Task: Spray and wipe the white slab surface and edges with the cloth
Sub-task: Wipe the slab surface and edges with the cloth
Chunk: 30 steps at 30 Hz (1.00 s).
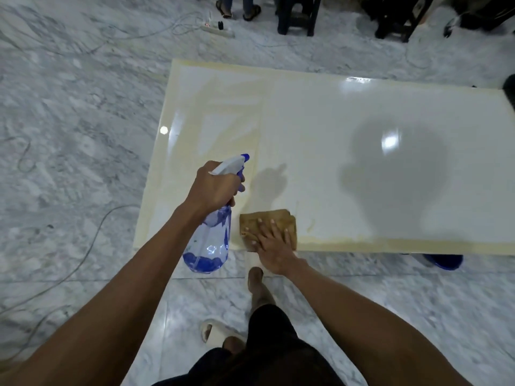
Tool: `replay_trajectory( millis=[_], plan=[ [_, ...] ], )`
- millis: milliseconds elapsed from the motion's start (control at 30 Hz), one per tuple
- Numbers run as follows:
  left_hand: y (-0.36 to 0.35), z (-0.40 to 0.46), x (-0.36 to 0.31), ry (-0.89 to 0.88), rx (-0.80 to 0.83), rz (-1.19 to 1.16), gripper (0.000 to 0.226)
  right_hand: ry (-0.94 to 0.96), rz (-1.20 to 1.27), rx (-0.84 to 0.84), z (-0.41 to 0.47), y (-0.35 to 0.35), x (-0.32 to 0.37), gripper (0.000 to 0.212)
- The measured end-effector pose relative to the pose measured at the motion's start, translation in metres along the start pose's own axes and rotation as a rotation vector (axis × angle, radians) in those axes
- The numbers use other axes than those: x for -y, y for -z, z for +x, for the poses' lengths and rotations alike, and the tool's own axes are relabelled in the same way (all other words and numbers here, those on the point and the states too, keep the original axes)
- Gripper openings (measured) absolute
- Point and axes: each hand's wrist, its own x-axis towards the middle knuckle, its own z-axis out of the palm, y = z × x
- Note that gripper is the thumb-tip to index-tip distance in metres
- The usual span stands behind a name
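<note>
The white slab (348, 151) lies flat above the marble floor (69, 135), glossy, with yellowish streaks on its left part and along the near edge. The left hand (214, 185) grips the neck of a blue spray bottle (211, 240) — its fingers are curled round the trigger head, the nozzle pointing toward the slab. The right hand (274, 240) presses a brown cloth (267, 222) flat on the slab near the front edge, with fingers straight and spread. A pale slipper (214, 331) is on the floor below.
</note>
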Motion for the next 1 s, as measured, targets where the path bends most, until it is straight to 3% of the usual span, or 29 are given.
replay_trajectory(
  millis=[67, 100, 200, 400, 567, 700, 800, 833, 900, 1000],
  plan=[
    [0.006, 0.0, -0.007, -0.009, 0.004, 0.003, 0.032, -0.006, 0.108, -0.048, 0.003, 0.028, -0.001, 0.078],
    [0.009, 0.002, -0.013, -0.015, 0.008, 0.002, 0.035, -0.015, 0.275, -0.101, 0.006, 0.049, -0.004, 0.076],
    [0.022, 0.02, -0.032, -0.056, 0.001, 0.007, 0.034, -0.018, 0.597, -0.198, 0.022, 0.132, -0.01, 0.045],
    [0.041, 0.091, -0.073, -0.127, -0.043, 0.029, 0.022, 0.035, 0.505, -0.292, 0.124, 0.289, -0.041, 0.046],
    [0.053, 0.175, -0.102, -0.099, -0.072, 0.002, 0.026, 0.052, 0.345, -0.378, 0.261, 0.363, -0.074, 0.049],
    [0.06, 0.232, -0.107, -0.125, -0.11, 0.007, 0.023, -0.004, 0.216, -0.412, 0.359, 0.376, -0.078, 0.042],
    [0.063, 0.259, -0.1, -0.137, -0.13, -0.012, 0.016, -0.034, 0.054, -0.276, 0.41, 0.341, -0.078, 0.06],
    [0.065, 0.265, -0.096, -0.133, -0.137, -0.006, 0.016, -0.066, 0.001, -0.245, 0.42, 0.324, -0.079, 0.067],
    [0.067, 0.272, -0.088, -0.116, -0.137, 0.028, 0.017, -0.118, -0.046, -0.172, 0.422, 0.29, -0.07, 0.061],
    [0.069, 0.27, -0.077, -0.097, -0.121, 0.042, 0.018, -0.095, -0.077, -0.231, 0.398, 0.264, -0.054, 0.056]
  ],
)
